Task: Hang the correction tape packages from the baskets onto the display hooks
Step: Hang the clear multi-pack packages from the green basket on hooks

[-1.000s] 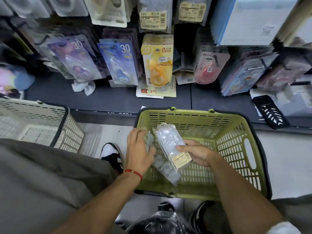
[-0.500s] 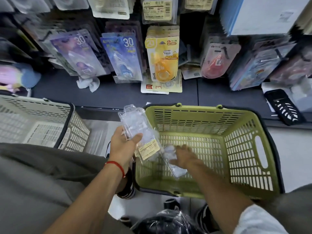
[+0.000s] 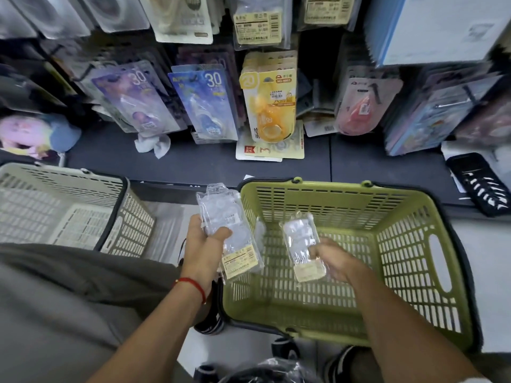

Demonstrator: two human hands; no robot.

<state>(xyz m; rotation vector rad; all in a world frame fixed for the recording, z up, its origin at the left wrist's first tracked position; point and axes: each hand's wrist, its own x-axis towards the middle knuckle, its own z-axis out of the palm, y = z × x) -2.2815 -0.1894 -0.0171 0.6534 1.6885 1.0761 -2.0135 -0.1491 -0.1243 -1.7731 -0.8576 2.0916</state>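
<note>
change: right hand [image 3: 336, 261] has come up off the basket floor with its own clear package [image 3: 302, 248], where half a second back it was still reaching down among the bags
beige basket [image 3: 119, 214]: far left on the floor, slatted walls, dark rim, just beside the grey trouser leg [image 3: 69, 299]
left hand [image 3: 204, 244]: red string on the wrist, thumb laid across the front and fingers behind, gripping a clear correction tape package [image 3: 235, 239] with a yellow label at its lower end
where that package is: up over the gap between the two baskets, its right edge overlapping the green basket's near-left corner, top end tilted toward the shelf
green basket [image 3: 409, 244]: middle to right, on the floor against the shelf edge
right hand's grip: fingers curled round the lower end of the clear package, pinching it near its yellow label, above the basket's inside
hanging stock: purple card [image 3: 132, 98], blue card [image 3: 207, 103], yellow card [image 3: 269, 106] and a pink one [image 3: 365, 106] in a row on the hooks above the dark shelf [image 3: 193, 164]
far right: black handset [image 3: 481, 183] lying on the shelf
</note>
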